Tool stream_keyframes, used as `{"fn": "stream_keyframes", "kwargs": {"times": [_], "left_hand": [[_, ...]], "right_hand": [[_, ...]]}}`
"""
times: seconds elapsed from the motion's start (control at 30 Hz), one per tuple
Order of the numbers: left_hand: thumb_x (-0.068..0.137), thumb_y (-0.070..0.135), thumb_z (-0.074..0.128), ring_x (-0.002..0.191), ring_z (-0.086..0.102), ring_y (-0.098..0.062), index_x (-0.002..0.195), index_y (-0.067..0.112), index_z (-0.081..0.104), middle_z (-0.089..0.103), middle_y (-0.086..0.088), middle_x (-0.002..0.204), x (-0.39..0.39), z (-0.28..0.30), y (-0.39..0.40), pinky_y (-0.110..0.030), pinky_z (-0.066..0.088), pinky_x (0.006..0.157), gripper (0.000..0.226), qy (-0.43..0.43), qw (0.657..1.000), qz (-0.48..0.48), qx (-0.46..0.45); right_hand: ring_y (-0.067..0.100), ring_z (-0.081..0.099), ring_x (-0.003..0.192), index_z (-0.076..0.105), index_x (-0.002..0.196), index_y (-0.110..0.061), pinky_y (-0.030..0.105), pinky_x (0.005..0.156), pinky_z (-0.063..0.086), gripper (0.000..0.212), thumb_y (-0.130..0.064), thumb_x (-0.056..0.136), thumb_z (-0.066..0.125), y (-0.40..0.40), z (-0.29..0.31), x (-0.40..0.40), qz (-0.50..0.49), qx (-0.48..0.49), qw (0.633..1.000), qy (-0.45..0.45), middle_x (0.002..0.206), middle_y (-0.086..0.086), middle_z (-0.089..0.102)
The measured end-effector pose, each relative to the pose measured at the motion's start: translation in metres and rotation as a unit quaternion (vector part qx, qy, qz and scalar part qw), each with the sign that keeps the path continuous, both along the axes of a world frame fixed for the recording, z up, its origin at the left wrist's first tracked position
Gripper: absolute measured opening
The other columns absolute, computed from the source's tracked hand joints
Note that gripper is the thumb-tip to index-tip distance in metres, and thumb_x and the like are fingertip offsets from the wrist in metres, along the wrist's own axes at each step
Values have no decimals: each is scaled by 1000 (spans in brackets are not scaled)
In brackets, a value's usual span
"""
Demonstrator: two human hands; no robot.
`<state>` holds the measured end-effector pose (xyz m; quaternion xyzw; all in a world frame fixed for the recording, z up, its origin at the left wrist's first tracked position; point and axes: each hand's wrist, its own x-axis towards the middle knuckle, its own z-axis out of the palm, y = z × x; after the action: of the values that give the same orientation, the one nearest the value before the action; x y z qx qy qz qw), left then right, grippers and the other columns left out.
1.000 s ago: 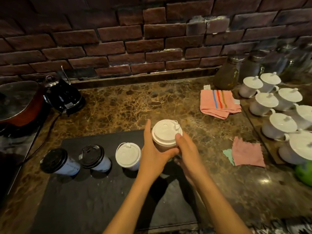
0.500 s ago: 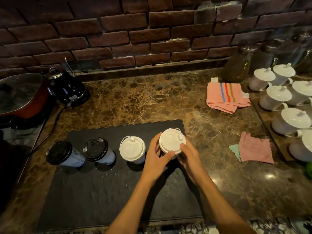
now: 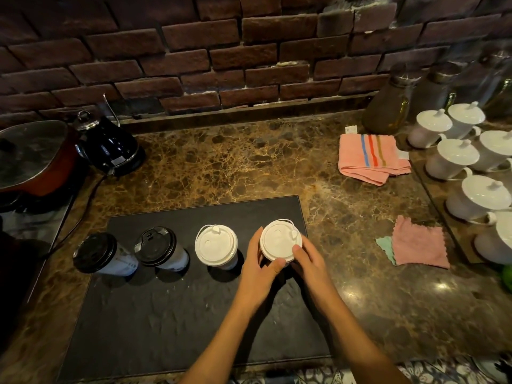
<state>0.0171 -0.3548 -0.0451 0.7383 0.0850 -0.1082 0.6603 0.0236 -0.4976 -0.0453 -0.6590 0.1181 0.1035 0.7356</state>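
Nearest to the camera, the two forearms come up over the black mat (image 3: 194, 314) and meet at the white-lidded cup (image 3: 278, 239). The left hand (image 3: 259, 268) wraps the cup's left side, with its thumb at the near rim of the lid. The right hand (image 3: 310, 261) wraps the right side, with its thumb lying on the lid's edge. So the grip of each hand is curled round the cup, not spread.

One second ago the cup was held higher and closer to the camera. Now it is low, at the right end of the row on the mat. It seems to stand there, though the hands hide its base. I judge that the placing is almost finished and only the release remains.

Just beside it on the left stands a second white cup (image 3: 216, 245), then a black-lidded cup (image 3: 156, 246) and an outer black-lidded cup (image 3: 95, 252). Farther away on the worktop (image 3: 249, 167) lie a pink cloth (image 3: 418, 242) and a striped towel (image 3: 368, 156). A black kettle (image 3: 110, 146) stands near the brick wall (image 3: 249, 51).
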Motion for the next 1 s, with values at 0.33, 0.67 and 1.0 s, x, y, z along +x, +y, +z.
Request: {"fn": "stream_keyframes", "kwargs": {"times": [0.33,0.67,1.0], "left_hand": [[84,28,78,140,39,-13,157,24,17,34,1,159,-7,7,7,-25,38,107,96,45,997,6,56],[84,64,47,125,50,-17,137,32,48,47,8,136,-72,0,37,-33,47,96,61,-6,864,-114,490],[68,53,77,118,59,-40,122,16,67,63,-18,128,-103,-12,160,-50,51,90,67,-35,770,-83,632]], "right_hand": [[9,42,136,43,146,-22,28,111,34,46,-32,102,48,-7,5,-10,1,-111,993,-26,148,-5,47],[21,53,121,62,124,-14,34,101,41,34,-15,91,52,-14,-16,-67,7,-459,884,-92,132,3,60],[26,64,111,67,112,-14,41,92,51,36,-26,78,61,72,-23,-96,166,-586,778,-153,118,5,67]]}}
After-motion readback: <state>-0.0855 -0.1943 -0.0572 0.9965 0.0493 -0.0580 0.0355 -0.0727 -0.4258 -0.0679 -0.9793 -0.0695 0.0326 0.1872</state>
